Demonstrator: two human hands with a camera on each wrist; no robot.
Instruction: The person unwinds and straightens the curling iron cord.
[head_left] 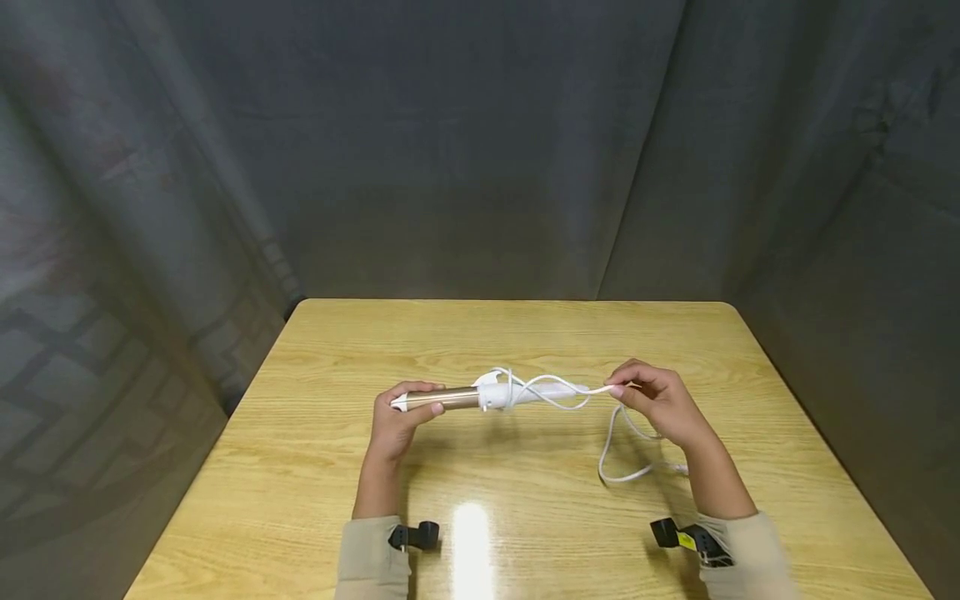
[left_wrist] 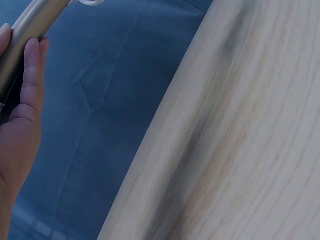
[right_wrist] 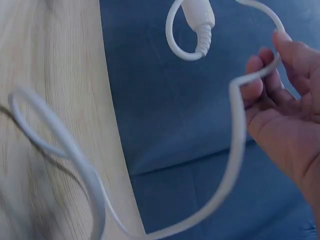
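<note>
- Curling iron (head_left: 468,397) — held level above the wooden table (head_left: 525,333), near its middle; gold barrel toward the person's left, white handle toward the right.
- Left hand (head_left: 401,421) — fingers and thumb curled round the gold barrel near its white tip; the left wrist view shows the fingers (left_wrist: 30,75) lying along the metal.
- Right hand (head_left: 660,400) — pinches the white cord (head_left: 622,433) between thumb and fingertips, just beyond the handle's end; the right wrist view shows the cord bent over the fingers (right_wrist: 260,75).
- Cord path — a few loose turns lie round the handle, one loop hangs below it, and the slack trails down onto the table beside the right wrist. The plug end cannot be made out.
- Strain relief (right_wrist: 202,37) — the ribbed sleeve at the handle's end, where the cord leaves in a tight curl.
- Handling note — judged from the loose turns, winding would go best with the barrel kept steady and level, the cord fed under light, even tension, and each turn laid beside the last; a sharp pull at the ribbed sleeve could kink the cord.
- Surroundings — dark cloth hangs behind and to both sides of the table.
</note>
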